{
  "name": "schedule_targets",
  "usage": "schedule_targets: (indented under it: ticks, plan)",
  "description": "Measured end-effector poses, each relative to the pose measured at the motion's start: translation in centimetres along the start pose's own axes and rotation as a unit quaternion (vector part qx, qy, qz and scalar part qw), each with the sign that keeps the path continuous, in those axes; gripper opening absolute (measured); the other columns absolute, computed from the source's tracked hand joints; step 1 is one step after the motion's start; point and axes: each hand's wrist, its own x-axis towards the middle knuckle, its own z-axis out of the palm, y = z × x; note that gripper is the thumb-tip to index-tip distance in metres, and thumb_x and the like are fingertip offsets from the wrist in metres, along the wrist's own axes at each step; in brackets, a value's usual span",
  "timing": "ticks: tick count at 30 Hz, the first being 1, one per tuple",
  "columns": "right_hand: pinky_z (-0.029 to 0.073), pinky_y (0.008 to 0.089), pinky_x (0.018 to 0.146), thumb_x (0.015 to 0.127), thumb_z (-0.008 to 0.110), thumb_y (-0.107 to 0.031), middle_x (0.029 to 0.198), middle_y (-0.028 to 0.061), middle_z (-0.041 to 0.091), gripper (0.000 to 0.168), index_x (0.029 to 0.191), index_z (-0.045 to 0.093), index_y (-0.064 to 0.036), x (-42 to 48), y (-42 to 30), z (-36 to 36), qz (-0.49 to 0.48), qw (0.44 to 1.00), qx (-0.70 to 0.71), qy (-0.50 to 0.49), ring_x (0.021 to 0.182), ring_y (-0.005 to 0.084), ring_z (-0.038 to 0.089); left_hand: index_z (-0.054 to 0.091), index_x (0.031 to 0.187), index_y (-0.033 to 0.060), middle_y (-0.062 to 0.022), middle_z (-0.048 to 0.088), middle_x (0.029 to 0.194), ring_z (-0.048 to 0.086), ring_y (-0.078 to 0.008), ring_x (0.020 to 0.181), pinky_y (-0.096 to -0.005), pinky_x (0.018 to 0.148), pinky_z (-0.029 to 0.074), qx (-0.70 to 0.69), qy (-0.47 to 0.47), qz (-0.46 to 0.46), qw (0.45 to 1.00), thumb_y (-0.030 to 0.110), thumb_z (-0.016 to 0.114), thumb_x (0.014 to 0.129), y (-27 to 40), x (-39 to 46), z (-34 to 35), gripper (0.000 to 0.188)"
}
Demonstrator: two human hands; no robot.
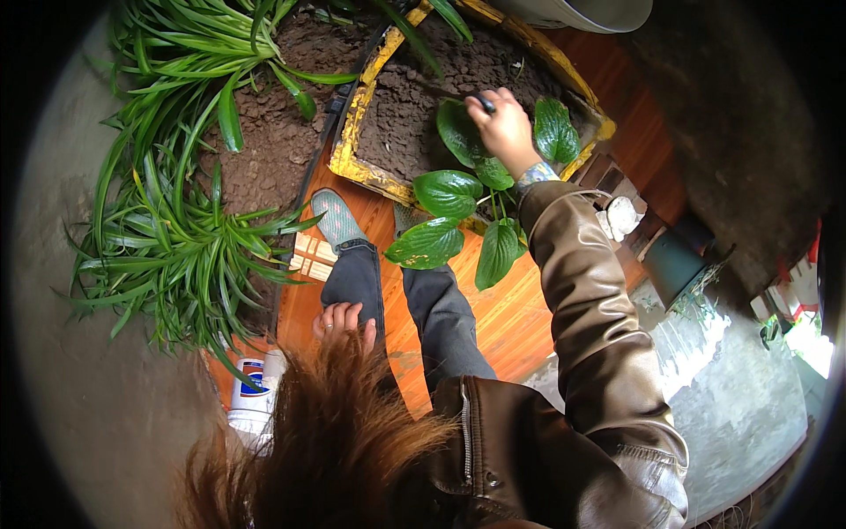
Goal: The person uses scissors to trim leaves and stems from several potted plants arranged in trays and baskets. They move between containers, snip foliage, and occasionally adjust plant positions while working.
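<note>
My right hand [507, 131] is closed around a dark tool handle [486, 102]; the rest of that tool is hidden behind the hand. It is over a yellow-edged planter [360, 170] of dark, clumpy soil [401, 125]. Around the wrist spread the broad glossy leaves of a green plant [448, 193], some with pale spots or torn holes. My left hand [340, 322], partly covered by hair, rests on a grey trouser leg [357, 284] with its fingers apart and nothing visible in it.
Long strap-leaved plants [198, 244] grow from a soil bed [264, 152] on the left. A white plastic tub [250, 390] stands below them. At right are a green pot [673, 259] and bricks [603, 175]. A pale bucket [595, 14] sits beyond the planter, over wood-look flooring [505, 297].
</note>
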Motion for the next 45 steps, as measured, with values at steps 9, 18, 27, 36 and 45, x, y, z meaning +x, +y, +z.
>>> schedule_targets:
  ticks: [9,18,27,36,45]
  plan:
    - [0.048,0.0381,0.085,0.086,0.060,-0.036,0.106,0.0158,0.058,0.038,0.105,0.065,-0.003,-2.7,-3.7,-0.2,0.059,0.986,0.137,-0.080,0.095,0.0267,0.061,0.059,0.106,0.0087,-0.0085,0.056,0.105,0.048,-0.0292,0.108,-0.0473,0.096,0.031,0.019,-0.044,-0.026,0.999,0.026,0.066,0.074,0.3,-0.4,-0.5,0.037]
    - [0.051,0.0403,0.072,0.084,0.062,-0.041,0.080,0.0178,0.067,0.040,0.091,0.068,-0.002,1.3,3.4,1.0,0.083,0.980,0.170,0.062,0.076,0.0324,0.065,0.059,0.108,0.0085,-0.0098,0.057,0.107,0.048,-0.0314,0.109,-0.0491,0.096,0.029,0.022,-0.068,-0.018,0.997,0.025,0.066,0.076,0.2,-0.8,-0.7,0.037]
    - [0.048,0.0406,0.076,0.084,0.061,-0.041,0.083,0.0200,0.067,0.039,0.088,0.068,-0.002,-0.6,12.0,-4.7,0.257,0.943,0.155,0.140,0.082,0.0366,0.064,0.058,0.110,0.0094,-0.0086,0.056,0.109,0.047,-0.0307,0.110,-0.0493,0.098,0.027,0.031,-0.065,0.003,0.997,0.025,0.065,0.077,0.0,-0.5,-0.7,0.037]
    - [0.052,0.0466,0.076,0.086,0.058,-0.036,0.105,0.0205,0.053,0.035,0.097,0.064,-0.003,2.8,3.0,1.0,0.256,0.950,0.026,0.178,0.079,0.0397,0.064,0.058,0.108,0.0090,-0.0118,0.058,0.105,0.050,-0.0334,0.104,-0.0499,0.092,0.034,0.053,-0.055,0.022,0.997,0.028,0.063,0.079,0.1,0.3,-0.9,0.035]
    - [0.053,0.0436,0.057,0.084,0.062,-0.028,0.097,0.0149,0.047,0.025,0.089,0.054,-0.004,-3.2,-6.3,4.5,0.030,0.999,0.032,-0.004,0.060,0.0330,0.061,0.057,0.111,0.0095,-0.0078,0.056,0.109,0.048,-0.0297,0.108,-0.0482,0.098,0.027,0.006,-0.057,0.013,0.998,0.026,0.063,0.080,0.1,1.0,-0.3,0.036]
